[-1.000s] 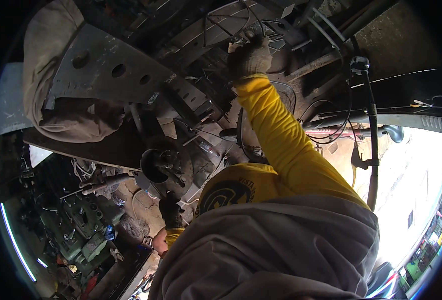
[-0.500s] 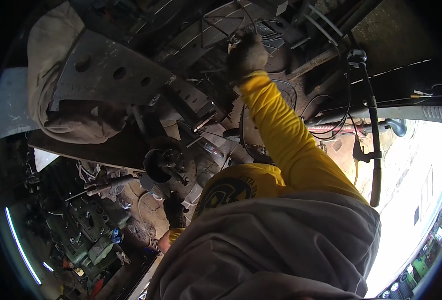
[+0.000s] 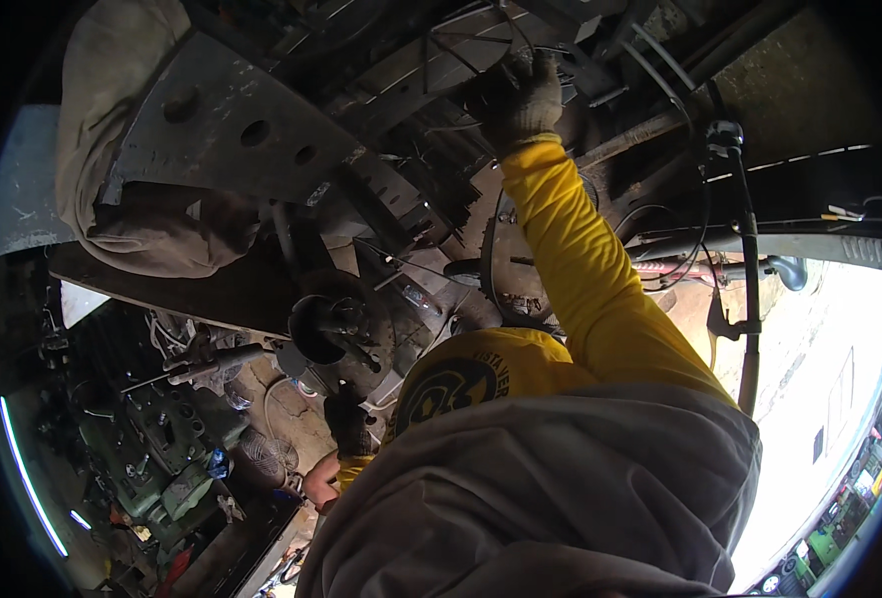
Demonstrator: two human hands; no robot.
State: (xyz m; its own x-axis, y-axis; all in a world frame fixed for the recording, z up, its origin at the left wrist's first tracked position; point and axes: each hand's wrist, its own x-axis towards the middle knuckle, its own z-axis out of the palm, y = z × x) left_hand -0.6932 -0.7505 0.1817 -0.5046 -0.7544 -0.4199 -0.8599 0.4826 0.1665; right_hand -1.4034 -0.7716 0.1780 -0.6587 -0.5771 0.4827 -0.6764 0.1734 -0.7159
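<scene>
Right hand's (image 3: 523,105) gloved, up by some thin metal rods (image 3: 457,56). Gloved left hand's (image 3: 349,421) near a round metal part (image 3: 339,319). Can't tell either grip's state, sorry.

Scuffed matt metal plate (image 3: 224,142), wrinkled cloth sleeve (image 3: 583,261), rough knit glove (image 3: 526,108)

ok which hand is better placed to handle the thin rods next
Probably the right: the right hand is up at the thin rods, while the left hand is much lower, near the dark round part.
</scene>
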